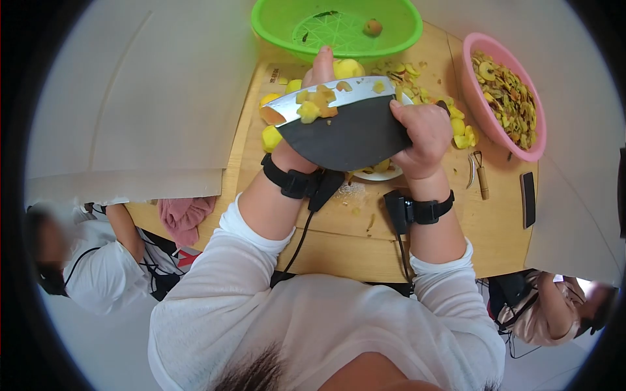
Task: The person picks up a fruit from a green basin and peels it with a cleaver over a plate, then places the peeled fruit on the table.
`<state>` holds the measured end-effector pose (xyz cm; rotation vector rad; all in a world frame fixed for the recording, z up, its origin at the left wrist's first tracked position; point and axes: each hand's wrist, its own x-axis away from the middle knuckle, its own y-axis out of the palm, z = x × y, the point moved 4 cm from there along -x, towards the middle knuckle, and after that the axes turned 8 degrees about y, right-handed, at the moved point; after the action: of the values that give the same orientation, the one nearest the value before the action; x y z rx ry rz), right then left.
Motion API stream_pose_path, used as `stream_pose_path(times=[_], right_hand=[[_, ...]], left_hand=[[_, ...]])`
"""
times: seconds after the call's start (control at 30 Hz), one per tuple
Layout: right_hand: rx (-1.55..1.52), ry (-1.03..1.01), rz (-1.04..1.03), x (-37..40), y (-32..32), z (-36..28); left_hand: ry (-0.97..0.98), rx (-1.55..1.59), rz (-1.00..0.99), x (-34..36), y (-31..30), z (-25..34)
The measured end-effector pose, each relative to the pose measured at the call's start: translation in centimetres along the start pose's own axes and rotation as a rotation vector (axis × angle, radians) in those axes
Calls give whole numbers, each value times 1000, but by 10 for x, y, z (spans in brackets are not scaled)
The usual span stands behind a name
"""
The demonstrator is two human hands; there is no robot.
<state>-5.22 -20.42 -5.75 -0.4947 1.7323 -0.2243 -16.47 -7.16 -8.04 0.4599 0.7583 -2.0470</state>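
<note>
My right hand (422,135) is closed on the handle end of a broad knife (345,133) with a dark curved body and a bright edge. Small yellow fruit pieces (314,104) cling to the blade. My left hand (319,70) is mostly hidden behind the blade; the part above it is stretched upward, with nothing seen held. Peeled yellow fruits, perhaps apples (270,138), lie around it on a wooden board (251,153). Below the knife, the rim of a white plate (388,174) shows, partly covered.
At the back stands a green basin (274,29) with one unpeeled fruit (373,27). A pink basin (538,133) full of peelings is on the right, near a peeler (482,176) and a dark bar (528,199). A pink cloth (182,218) lies left. Other people sit at both sides.
</note>
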Motion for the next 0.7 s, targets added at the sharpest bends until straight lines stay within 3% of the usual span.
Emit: stream_pose_path(times=[0.07, 0.1, 0.17, 0.2, 0.27, 0.3, 0.33, 0.4, 0.43, 0.53, 0.67, 0.7], right_hand=[[4, -17, 10, -1, -1, -4], [5, -16, 10, 0, 0, -3], [24, 13, 24, 3, 2, 2], [25, 12, 23, 2, 2, 3], [82, 103, 68, 1, 2, 9], [85, 212, 66, 5, 4, 17], [85, 209, 66, 9, 5, 21], [16, 427, 120, 16, 5, 37], [-35, 490, 159, 17, 5, 38], [-187, 653, 198, 22, 9, 41], [-143, 593, 176, 21, 7, 34], [-114, 528, 151, 18, 6, 30]], left_hand=[[-234, 432, -59, -1, 3, -2], [-235, 433, -60, -2, 1, 6], [-62, 30, -84, -5, -6, 27], [-63, 31, -84, -4, 1, 11], [224, 493, 45, -3, 16, -23], [226, 493, 47, -7, 13, -17], [8, 690, 28, -11, 12, -19], [-444, 1065, -9, -18, 12, -14], [-524, 986, 144, -20, 13, 3], [-522, 995, 135, -21, 11, 0], [-499, 977, 131, -24, 12, -3], [-519, 973, 210, -25, 12, 0]])
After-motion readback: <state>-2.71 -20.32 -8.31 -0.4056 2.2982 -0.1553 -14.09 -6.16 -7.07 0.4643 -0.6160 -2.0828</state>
